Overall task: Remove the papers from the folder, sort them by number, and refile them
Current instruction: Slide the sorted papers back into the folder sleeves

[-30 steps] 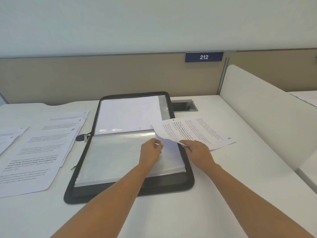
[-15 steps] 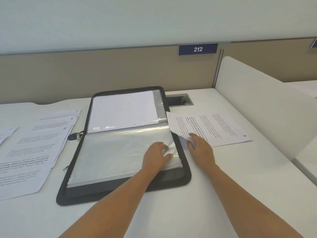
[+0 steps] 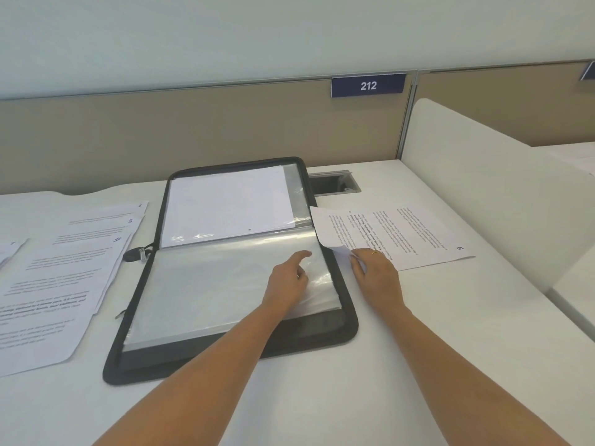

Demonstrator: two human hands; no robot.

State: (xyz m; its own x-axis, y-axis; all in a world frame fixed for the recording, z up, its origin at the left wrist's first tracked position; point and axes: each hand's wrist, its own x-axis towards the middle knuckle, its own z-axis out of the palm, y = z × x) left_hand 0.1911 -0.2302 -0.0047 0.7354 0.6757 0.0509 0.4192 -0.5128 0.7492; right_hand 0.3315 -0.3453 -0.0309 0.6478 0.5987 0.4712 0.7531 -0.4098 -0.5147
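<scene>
Fingers [image 3: 356,263] of right hand [image 3: 377,280] pinch sheet [image 3: 402,236]; left hand [image 3: 286,281] touches sleeve [image 3: 209,284].

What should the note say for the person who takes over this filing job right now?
Left hand: open, rests on the near clear sleeve of the open folder.
Right hand: pinches the near corner of the sheet marked 5, lying mostly on the desk right of the folder.
Done: several sheets spread on the left.
Left: a white sheet in the far sleeve; sorting; refiling.
</scene>
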